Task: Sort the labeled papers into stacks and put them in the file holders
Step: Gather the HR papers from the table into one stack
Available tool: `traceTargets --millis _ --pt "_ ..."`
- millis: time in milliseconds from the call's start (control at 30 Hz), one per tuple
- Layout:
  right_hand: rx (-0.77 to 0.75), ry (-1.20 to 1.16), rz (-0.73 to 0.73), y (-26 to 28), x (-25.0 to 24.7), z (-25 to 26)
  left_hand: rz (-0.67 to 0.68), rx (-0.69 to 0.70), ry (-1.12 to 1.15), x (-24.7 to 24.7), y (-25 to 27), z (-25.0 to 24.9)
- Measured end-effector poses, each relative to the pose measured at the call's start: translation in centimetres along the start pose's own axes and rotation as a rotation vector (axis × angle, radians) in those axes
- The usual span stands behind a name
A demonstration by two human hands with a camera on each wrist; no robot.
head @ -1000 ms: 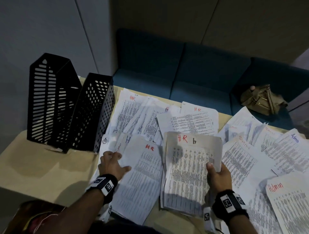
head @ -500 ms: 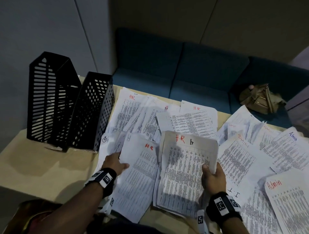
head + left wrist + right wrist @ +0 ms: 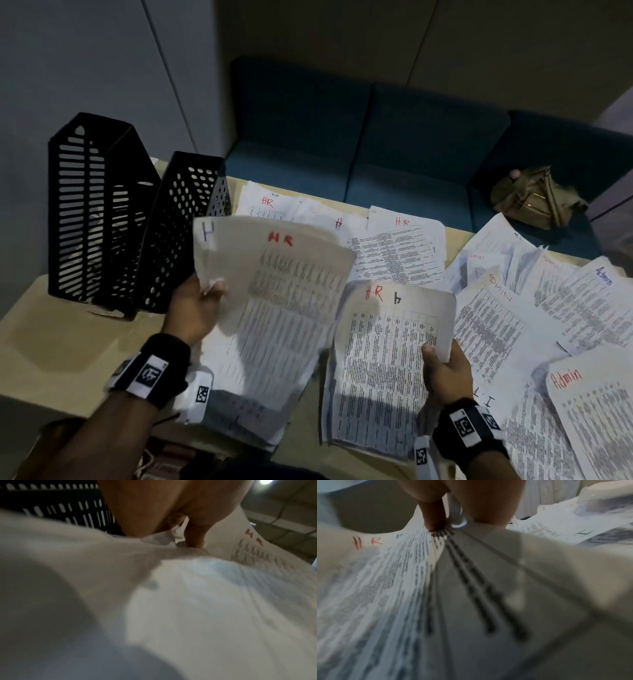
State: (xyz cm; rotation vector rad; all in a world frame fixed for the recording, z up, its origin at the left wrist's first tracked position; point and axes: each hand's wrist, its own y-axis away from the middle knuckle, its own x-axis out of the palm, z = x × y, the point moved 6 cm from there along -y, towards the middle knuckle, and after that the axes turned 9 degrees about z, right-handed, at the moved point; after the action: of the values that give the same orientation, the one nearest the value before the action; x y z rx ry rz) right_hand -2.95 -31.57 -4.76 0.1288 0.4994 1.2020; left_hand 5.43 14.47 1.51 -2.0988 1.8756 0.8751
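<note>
Printed sheets marked HR, Admin and IT in red or blue cover the table. My left hand (image 3: 202, 305) pinches the left edge of a bundle of HR sheets (image 3: 284, 301), lifted and tilted off the table; in the left wrist view the thumb (image 3: 195, 536) presses on these papers (image 3: 171, 588). My right hand (image 3: 442, 363) grips the right edge of another HR stack (image 3: 383, 359) marked with a 4, its thumb (image 3: 435, 517) on top of the stack (image 3: 393, 574). Two black perforated file holders (image 3: 137, 222) stand at the table's back left.
More HR sheets (image 3: 394, 253) lie behind the held ones. Admin sheets (image 3: 582, 301) spread over the right side, one (image 3: 596, 411) at the near right. A blue sofa (image 3: 394, 154) with a tan bag (image 3: 537, 198) lies beyond the table. Bare tabletop (image 3: 61, 342) shows at the left.
My left hand has taken hold of the left HR bundle and raised it off the table toward the holders. The right hand keeps its grip on the HR 4 stack.
</note>
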Motion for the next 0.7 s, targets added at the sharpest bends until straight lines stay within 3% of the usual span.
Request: traceTargets --millis 67,133,267,433,500,600,700 --pt "-0.021 -0.011 0.03 -0.1 1.0 0.8 -0.023 0.039 0.054 0.0 0.0 -2.0" --pt "-0.053 -0.036 0.058 -0.3 2.3 2.1 0.049 0.08 0.081 2.2 0.4 -3.2" --pt "-0.082 -0.087 0.109 -1.0 5.8 5.0 0.155 0.025 0.099 7.8 1.6 -2.3" --pt "0.015 -0.183 0.231 0.1 9.9 5.8 0.152 -0.158 0.293 10.9 2.2 -0.7" --pt "0.093 -0.195 0.315 1.0 11.2 5.2 0.217 -0.142 0.293 11.7 2.4 0.0" --pt "0.225 -0.188 0.316 1.4 11.5 3.2 0.279 -0.115 0.226 12.0 2.7 0.9" --pt "0.216 -0.225 0.307 0.4 10.1 2.4 0.367 -0.082 0.143 12.0 3.3 1.2"
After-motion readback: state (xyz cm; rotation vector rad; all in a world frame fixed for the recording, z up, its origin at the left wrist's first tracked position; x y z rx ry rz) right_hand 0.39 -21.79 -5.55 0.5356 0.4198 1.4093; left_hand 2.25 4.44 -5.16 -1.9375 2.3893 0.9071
